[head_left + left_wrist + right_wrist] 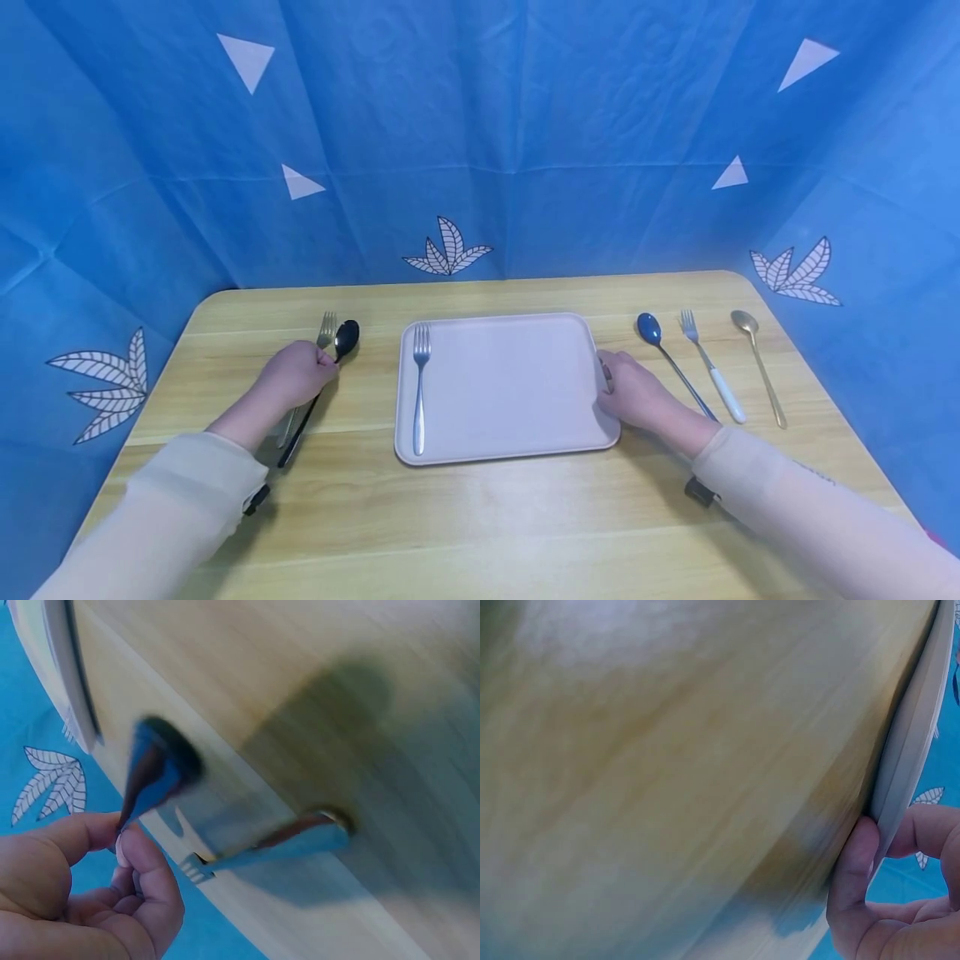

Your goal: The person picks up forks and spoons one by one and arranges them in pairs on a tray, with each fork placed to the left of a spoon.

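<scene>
My left hand (298, 374) pinches the handle of a black spoon (347, 337) at the table's left side. In the left wrist view, thumb and finger close on the spoon's thin handle (150, 776), which looks raised off the table. A metal fork (327, 327) lies beside it, partly hidden by the hand. With my right hand (637, 390) I grip the right rim of a pale rectangular tray (510, 392); the right wrist view shows fingers on both sides of the tray's edge (907, 750). Along the tray's left side lies a silver fork (421, 392).
Right of the tray lie a dark spoon (649, 328), a white-handled fork (712, 371) and a gold spoon (757, 358). The right forearm passes close to them. A blue patterned cloth (480, 125) hangs behind the wooden table (480, 525).
</scene>
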`<state>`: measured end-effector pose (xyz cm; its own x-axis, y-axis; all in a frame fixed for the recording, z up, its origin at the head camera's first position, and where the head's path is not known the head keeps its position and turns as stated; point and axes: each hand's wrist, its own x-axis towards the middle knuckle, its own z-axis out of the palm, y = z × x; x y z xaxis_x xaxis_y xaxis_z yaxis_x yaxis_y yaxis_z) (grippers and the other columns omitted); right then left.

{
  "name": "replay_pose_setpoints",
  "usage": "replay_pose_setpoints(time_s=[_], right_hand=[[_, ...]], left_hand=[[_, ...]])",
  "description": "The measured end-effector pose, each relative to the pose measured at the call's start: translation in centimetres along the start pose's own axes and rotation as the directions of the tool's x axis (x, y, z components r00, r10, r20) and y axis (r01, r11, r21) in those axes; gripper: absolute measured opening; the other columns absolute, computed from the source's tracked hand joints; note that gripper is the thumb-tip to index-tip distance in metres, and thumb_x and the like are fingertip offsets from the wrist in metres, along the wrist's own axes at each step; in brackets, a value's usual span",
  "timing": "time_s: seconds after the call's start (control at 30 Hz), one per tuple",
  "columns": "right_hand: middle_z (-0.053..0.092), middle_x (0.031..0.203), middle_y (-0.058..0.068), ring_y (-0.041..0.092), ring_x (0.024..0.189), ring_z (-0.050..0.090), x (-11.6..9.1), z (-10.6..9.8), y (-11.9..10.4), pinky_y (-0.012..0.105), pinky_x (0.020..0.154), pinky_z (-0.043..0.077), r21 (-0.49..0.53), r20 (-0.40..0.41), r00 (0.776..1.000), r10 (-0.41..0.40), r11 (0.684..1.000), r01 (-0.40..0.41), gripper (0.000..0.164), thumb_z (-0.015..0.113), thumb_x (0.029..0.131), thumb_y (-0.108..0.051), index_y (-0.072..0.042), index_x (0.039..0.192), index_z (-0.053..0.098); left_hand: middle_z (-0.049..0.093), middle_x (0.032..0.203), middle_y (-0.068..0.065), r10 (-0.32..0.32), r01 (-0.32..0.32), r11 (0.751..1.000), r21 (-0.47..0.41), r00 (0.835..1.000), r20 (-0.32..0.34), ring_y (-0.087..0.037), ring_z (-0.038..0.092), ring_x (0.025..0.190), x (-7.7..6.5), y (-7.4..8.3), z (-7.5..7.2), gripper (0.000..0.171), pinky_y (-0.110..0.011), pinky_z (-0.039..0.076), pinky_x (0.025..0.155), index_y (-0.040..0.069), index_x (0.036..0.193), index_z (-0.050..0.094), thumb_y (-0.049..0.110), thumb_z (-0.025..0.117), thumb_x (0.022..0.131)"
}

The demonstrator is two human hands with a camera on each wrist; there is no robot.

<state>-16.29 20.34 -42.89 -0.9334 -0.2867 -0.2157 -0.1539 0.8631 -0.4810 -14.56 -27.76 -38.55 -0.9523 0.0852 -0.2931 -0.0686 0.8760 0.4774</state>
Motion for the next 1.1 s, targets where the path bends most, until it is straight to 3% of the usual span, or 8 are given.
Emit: replay_pose_setpoints(time_s=[0.2, 0.73, 1.1], right_hand=[[0.055, 0.12, 0.031, 0.038, 0.1, 0.062, -0.1, -0.1, -0.1, 0.051, 0.087, 0.054, -0.003, -0.005, 1.0, -0.004, 1.0, 0.004, 0.072, 0.066, 0.08, -0.001, 0.015, 0.143, 0.037], [0.056, 0.116, 0.029, 0.035, 0.096, 0.062, -0.2, 0.0, -0.1, 0.05, 0.086, 0.054, 0.0, -0.015, 1.0, -0.011, 1.0, 0.011, 0.07, 0.066, 0.079, -0.001, 0.014, 0.142, 0.04], [0.056, 0.117, 0.029, 0.036, 0.097, 0.062, -0.2, 0.0, 0.0, 0.05, 0.086, 0.054, 0.008, -0.016, 1.0, -0.013, 1.0, 0.013, 0.072, 0.066, 0.079, -0.001, 0.014, 0.143, 0.038]], left_hand=[[0.023, 0.051, 0.006, 0.024, -0.024, 1.0, 0.002, 0.999, -0.024, -0.012, 0.025, 0.045, 0.0, 1.0, 0.5, 0.046, -0.03, 0.028, 0.052, 0.018, 0.058, 0.031, 0.017, 0.05, 0.1], [0.026, 0.048, 0.006, -0.006, 0.005, 0.999, -0.034, 0.999, -0.045, -0.011, 0.028, 0.044, -0.1, 3.5, 1.3, 0.047, -0.027, 0.028, 0.048, 0.017, 0.055, 0.034, 0.017, 0.054, 0.097], [0.029, 0.047, 0.005, -0.023, 0.019, 0.998, -0.053, 0.998, -0.06, -0.012, 0.031, 0.043, 0.6, 4.8, 2.8, 0.044, -0.027, 0.03, 0.047, 0.016, 0.054, 0.036, 0.016, 0.054, 0.094]])
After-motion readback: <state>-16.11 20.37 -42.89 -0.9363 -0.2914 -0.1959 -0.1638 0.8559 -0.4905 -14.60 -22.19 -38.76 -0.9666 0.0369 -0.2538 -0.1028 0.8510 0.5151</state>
